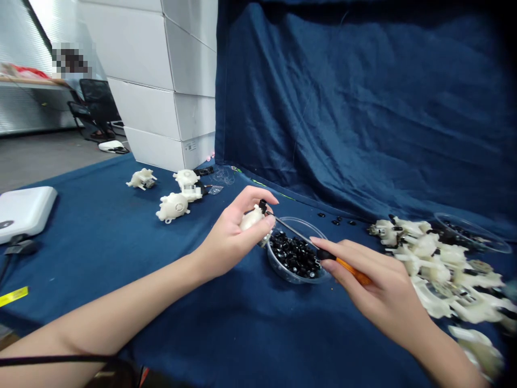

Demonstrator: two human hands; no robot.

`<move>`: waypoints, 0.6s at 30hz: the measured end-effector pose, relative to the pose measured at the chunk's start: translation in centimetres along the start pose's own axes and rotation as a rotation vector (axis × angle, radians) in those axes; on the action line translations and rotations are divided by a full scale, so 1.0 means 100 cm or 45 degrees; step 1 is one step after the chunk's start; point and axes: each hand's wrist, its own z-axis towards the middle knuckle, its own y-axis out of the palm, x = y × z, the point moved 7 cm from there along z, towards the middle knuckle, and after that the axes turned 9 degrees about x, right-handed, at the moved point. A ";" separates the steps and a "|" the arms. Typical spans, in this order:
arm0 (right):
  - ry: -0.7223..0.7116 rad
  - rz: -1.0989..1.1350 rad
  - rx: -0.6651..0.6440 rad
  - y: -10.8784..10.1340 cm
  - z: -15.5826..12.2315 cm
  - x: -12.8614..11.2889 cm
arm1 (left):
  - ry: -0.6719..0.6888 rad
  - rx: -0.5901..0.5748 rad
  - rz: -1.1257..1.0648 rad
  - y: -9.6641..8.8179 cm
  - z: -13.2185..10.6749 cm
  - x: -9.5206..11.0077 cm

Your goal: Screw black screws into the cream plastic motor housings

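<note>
My left hand point(234, 234) is closed round a small white plastic part point(253, 218) with a black piece on top, held just left of a clear bowl point(285, 272). The bowl is full of small black pieces point(294, 256). My right hand point(375, 288) grips a thin screwdriver with an orange handle point(351, 269). Its metal shaft reaches left over the bowl, and the tip meets the white part in my left hand.
A heap of white plastic parts point(436, 264) lies at the right beside a second clear dish point(472, 234). Three more white parts point(173, 205) sit at the back left. White boxes point(161, 81) are stacked behind them. A white device point(22, 210) rests at the far left. Blue cloth covers the table and backdrop.
</note>
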 end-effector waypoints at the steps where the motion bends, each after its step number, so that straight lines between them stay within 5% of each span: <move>1: 0.001 0.001 -0.006 0.000 0.000 0.000 | 0.012 0.003 -0.005 0.000 0.000 0.002; 18: -0.086 -0.108 0.080 -0.003 0.001 -0.003 | -0.199 -0.031 -0.285 0.003 0.000 -0.004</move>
